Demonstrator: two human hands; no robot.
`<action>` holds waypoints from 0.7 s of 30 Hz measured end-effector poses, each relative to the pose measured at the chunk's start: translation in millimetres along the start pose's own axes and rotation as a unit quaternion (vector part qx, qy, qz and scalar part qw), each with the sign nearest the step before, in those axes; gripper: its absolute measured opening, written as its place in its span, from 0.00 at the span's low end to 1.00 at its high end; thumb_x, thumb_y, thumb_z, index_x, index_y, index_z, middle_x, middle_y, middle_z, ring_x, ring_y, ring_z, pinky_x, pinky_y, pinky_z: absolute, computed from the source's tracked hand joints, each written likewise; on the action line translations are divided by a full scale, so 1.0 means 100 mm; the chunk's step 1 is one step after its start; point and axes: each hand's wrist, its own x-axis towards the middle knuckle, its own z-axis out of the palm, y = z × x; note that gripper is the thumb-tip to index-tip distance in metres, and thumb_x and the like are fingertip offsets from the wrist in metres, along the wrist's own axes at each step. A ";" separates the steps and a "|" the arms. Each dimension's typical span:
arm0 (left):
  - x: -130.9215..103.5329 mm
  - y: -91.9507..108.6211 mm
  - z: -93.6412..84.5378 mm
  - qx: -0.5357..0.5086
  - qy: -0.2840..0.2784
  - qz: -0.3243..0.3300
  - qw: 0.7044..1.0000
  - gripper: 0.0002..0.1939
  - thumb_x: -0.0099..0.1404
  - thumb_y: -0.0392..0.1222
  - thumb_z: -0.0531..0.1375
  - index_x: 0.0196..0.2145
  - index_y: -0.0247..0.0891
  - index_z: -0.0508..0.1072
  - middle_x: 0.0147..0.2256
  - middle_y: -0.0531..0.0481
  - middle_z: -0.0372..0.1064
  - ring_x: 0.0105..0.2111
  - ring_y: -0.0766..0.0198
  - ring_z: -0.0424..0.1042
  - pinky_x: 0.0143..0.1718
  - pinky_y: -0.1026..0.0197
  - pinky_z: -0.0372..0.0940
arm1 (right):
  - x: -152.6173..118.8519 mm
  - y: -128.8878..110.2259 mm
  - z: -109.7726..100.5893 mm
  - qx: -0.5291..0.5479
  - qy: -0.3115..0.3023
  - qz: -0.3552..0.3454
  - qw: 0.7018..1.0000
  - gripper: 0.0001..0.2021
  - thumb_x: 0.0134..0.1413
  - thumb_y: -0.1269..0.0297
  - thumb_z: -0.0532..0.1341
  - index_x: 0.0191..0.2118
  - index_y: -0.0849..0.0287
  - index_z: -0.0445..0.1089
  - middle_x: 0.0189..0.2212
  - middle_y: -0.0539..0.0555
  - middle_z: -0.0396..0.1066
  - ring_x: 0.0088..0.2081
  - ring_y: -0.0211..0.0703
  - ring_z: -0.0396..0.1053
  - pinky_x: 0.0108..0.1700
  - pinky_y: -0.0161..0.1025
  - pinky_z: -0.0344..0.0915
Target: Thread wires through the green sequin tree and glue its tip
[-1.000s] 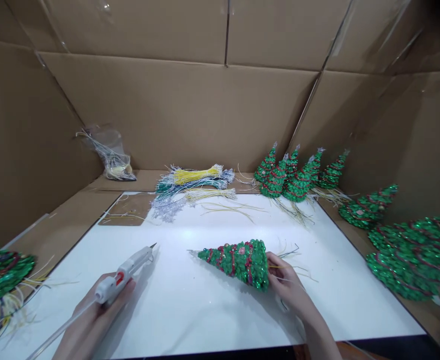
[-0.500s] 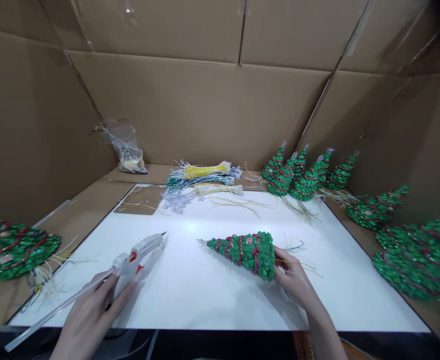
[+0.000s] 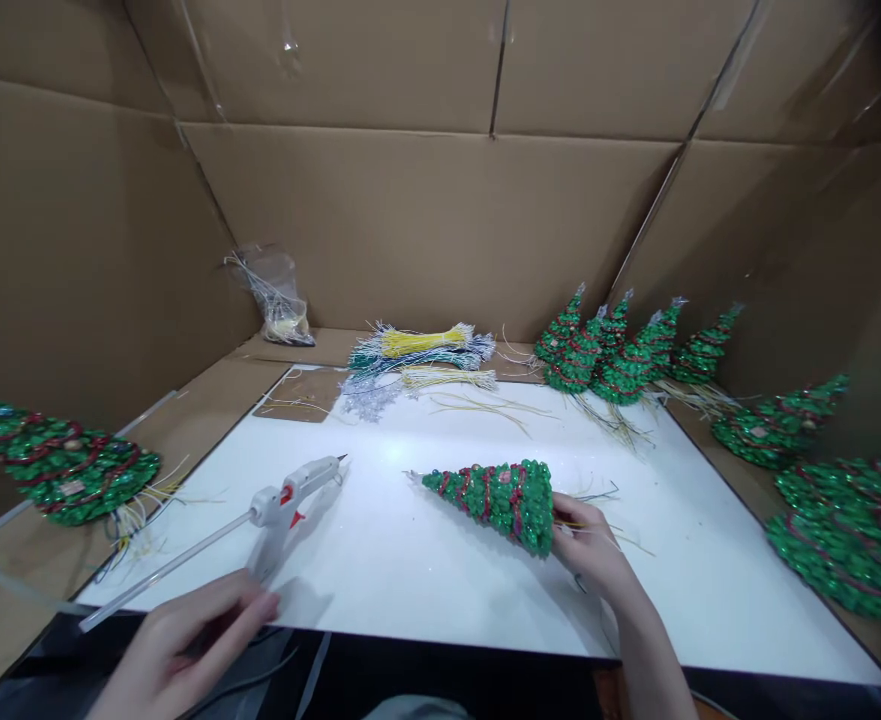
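A white glue gun (image 3: 294,495) lies on the white board (image 3: 380,590), nozzle pointing away and right, with a long clear glue stick (image 3: 174,568) at its rear. Just below its handle is my left hand (image 3: 200,640), fingers curled and fingertips close together; anything between them is hidden. My right hand (image 3: 590,545) grips the base end of a green beaded tree (image 3: 496,500) by its wires. The tree lies on its side over the board, star tip (image 3: 412,478) pointing left, red garland around it.
Finished trees stand at the back right (image 3: 624,365), with more along the right edge (image 3: 852,530) and one at left (image 3: 72,465). Wire bundles (image 3: 425,343), clear stars (image 3: 371,398) and a plastic bag (image 3: 282,300) lie toward the back. Cardboard walls (image 3: 410,220) enclose the board.
My left hand has drawn back from the glue gun's handle toward the board's front edge. The view has shifted left, showing more of the left tree. My right hand keeps hold of the tree.
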 end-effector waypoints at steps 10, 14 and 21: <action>1.16 0.92 0.77 -0.153 -0.070 0.172 0.971 0.12 0.73 0.42 0.51 0.41 0.39 0.73 0.41 0.47 0.71 0.43 0.61 0.69 0.46 0.61 0.62 | 0.01 0.02 -0.02 -0.033 -0.020 -0.012 0.999 0.07 0.48 0.68 0.56 0.25 0.61 0.70 0.24 0.52 0.70 0.29 0.42 0.66 0.31 0.35 0.64; 1.47 1.02 1.18 -0.193 -0.091 0.201 0.956 0.15 0.74 0.43 0.48 0.49 0.40 0.72 0.50 0.45 0.69 0.52 0.59 0.66 0.54 0.58 0.59 | -0.01 -0.03 0.01 -0.026 -0.004 -0.013 1.000 0.07 0.50 0.68 0.56 0.25 0.61 0.69 0.23 0.51 0.68 0.29 0.42 0.66 0.32 0.35 0.63; 1.54 1.00 1.39 -0.212 -0.172 0.159 0.949 0.19 0.75 0.45 0.46 0.55 0.42 0.70 0.56 0.48 0.67 0.57 0.60 0.64 0.59 0.58 0.55 | -0.05 -0.02 0.13 0.009 0.030 0.032 0.999 0.10 0.57 0.60 0.55 0.29 0.59 0.65 0.26 0.52 0.65 0.30 0.43 0.65 0.33 0.36 0.62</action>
